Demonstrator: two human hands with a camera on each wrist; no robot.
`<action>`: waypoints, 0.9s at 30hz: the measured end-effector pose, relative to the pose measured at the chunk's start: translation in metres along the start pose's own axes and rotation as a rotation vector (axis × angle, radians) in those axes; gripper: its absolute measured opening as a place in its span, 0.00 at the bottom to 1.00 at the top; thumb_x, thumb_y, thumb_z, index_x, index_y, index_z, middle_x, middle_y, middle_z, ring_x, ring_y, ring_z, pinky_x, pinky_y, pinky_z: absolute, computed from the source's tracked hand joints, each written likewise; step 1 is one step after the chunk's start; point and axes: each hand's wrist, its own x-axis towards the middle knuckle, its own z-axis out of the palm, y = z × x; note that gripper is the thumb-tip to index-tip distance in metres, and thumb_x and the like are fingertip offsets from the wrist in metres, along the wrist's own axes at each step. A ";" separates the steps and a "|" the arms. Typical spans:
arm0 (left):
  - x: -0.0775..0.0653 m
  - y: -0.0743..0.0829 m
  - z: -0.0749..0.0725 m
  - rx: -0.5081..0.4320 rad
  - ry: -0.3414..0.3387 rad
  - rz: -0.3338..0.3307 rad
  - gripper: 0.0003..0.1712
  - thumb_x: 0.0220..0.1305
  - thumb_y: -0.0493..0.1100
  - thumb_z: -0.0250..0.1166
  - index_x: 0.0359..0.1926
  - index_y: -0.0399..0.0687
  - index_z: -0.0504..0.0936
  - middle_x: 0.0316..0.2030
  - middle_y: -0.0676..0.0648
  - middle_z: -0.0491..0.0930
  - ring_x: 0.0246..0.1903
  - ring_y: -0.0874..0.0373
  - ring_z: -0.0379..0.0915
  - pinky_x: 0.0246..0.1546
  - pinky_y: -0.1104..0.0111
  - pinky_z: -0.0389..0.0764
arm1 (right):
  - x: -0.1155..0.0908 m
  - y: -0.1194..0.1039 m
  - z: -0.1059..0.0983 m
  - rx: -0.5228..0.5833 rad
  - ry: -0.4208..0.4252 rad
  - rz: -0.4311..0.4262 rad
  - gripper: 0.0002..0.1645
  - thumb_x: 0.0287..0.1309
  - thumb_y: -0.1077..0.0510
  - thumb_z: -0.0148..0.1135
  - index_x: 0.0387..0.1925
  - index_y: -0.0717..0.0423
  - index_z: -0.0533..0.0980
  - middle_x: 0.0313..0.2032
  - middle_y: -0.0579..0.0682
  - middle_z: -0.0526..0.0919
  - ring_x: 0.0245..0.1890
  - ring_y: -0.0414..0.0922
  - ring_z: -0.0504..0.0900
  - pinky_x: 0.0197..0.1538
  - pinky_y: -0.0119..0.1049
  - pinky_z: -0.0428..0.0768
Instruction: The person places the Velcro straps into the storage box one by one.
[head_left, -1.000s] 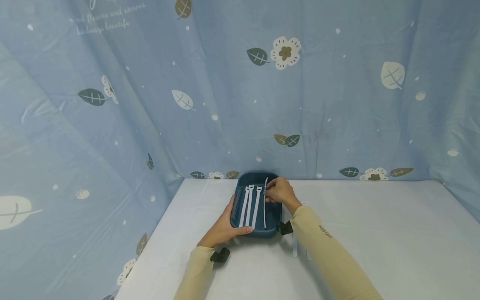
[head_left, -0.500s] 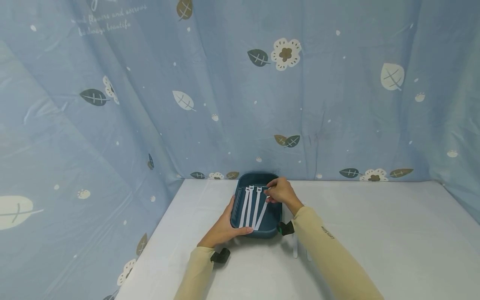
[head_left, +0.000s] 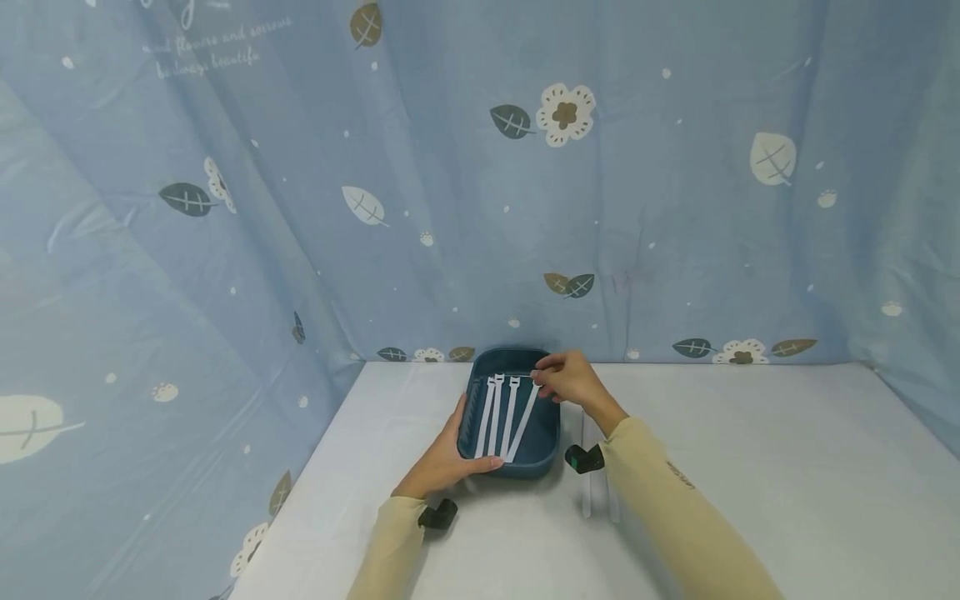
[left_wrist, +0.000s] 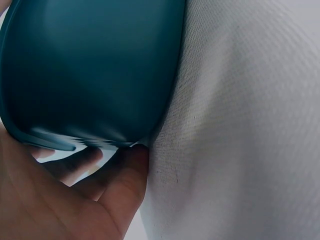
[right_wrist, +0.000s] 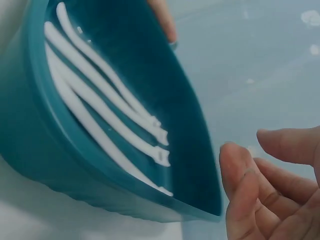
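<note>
A dark teal plastic basket (head_left: 525,472) stands at the back of the table, its far end near the curtain. Inside lie several white cable straps (head_left: 495,421) with slotted heads at the far end; the rightmost strap (right_wrist: 107,142) slants. My left hand (head_left: 442,458) grips the basket's near-left corner, thumb over the front rim and fingers along the outer side, as the left wrist view shows of the hand (left_wrist: 75,195). At the basket's right rim hovers my right hand (head_left: 572,379). Its thumb and fingers are apart and hold nothing in the right wrist view.
More white straps (head_left: 587,498) lie on the white tablecloth (head_left: 735,467), partly behind the right forearm. A blue curtain (head_left: 450,167) with leaves and flowers hangs behind the table and down its left side. Each wrist carries a black camera (head_left: 438,515).
My right hand has let go of the strap, which now lies slanted in the basket, and has drawn slightly right. The left hand keeps its grip on the basket.
</note>
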 end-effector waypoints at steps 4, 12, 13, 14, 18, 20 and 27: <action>-0.001 0.001 0.000 0.009 0.005 0.001 0.77 0.50 0.63 0.80 0.85 0.57 0.34 0.84 0.47 0.43 0.81 0.43 0.49 0.75 0.38 0.59 | -0.006 -0.005 -0.009 0.010 -0.005 -0.028 0.22 0.72 0.55 0.62 0.59 0.65 0.79 0.49 0.64 0.89 0.36 0.49 0.90 0.38 0.40 0.86; 0.001 0.000 0.001 0.004 0.010 0.011 0.77 0.50 0.62 0.81 0.85 0.57 0.34 0.84 0.46 0.44 0.81 0.42 0.49 0.74 0.37 0.61 | -0.021 -0.012 -0.031 -0.017 0.018 -0.068 0.23 0.72 0.53 0.62 0.61 0.64 0.78 0.51 0.63 0.88 0.40 0.52 0.90 0.39 0.39 0.85; 0.001 -0.001 0.001 0.007 0.011 0.012 0.77 0.50 0.62 0.81 0.85 0.58 0.34 0.84 0.46 0.44 0.81 0.42 0.49 0.74 0.36 0.61 | -0.023 -0.011 -0.033 -0.024 0.025 -0.075 0.23 0.72 0.53 0.62 0.61 0.64 0.78 0.51 0.63 0.88 0.39 0.50 0.90 0.39 0.39 0.86; 0.001 -0.001 0.001 0.005 0.012 0.016 0.77 0.50 0.63 0.81 0.85 0.58 0.34 0.84 0.46 0.44 0.81 0.42 0.49 0.74 0.36 0.61 | -0.025 -0.011 -0.036 -0.029 0.031 -0.080 0.23 0.72 0.53 0.62 0.61 0.64 0.78 0.51 0.63 0.88 0.38 0.49 0.90 0.39 0.38 0.85; 0.001 -0.001 0.001 -0.019 0.011 0.027 0.77 0.49 0.62 0.81 0.85 0.60 0.34 0.84 0.47 0.43 0.81 0.43 0.47 0.75 0.37 0.59 | -0.035 -0.007 -0.045 -0.041 0.051 -0.100 0.23 0.72 0.55 0.61 0.62 0.65 0.78 0.51 0.63 0.87 0.38 0.46 0.89 0.39 0.36 0.84; 0.000 -0.002 0.002 -0.026 0.011 0.029 0.77 0.49 0.62 0.81 0.85 0.60 0.34 0.84 0.48 0.43 0.82 0.44 0.46 0.75 0.37 0.59 | -0.040 -0.005 -0.050 -0.046 0.063 -0.109 0.23 0.72 0.55 0.61 0.62 0.65 0.78 0.51 0.64 0.87 0.38 0.46 0.89 0.38 0.35 0.84; 0.000 -0.004 0.002 -0.027 0.011 0.032 0.77 0.50 0.61 0.81 0.84 0.61 0.34 0.84 0.49 0.43 0.81 0.44 0.47 0.75 0.37 0.59 | -0.053 0.001 -0.065 -0.038 0.100 -0.111 0.23 0.72 0.54 0.62 0.61 0.63 0.79 0.49 0.62 0.88 0.38 0.45 0.89 0.38 0.36 0.83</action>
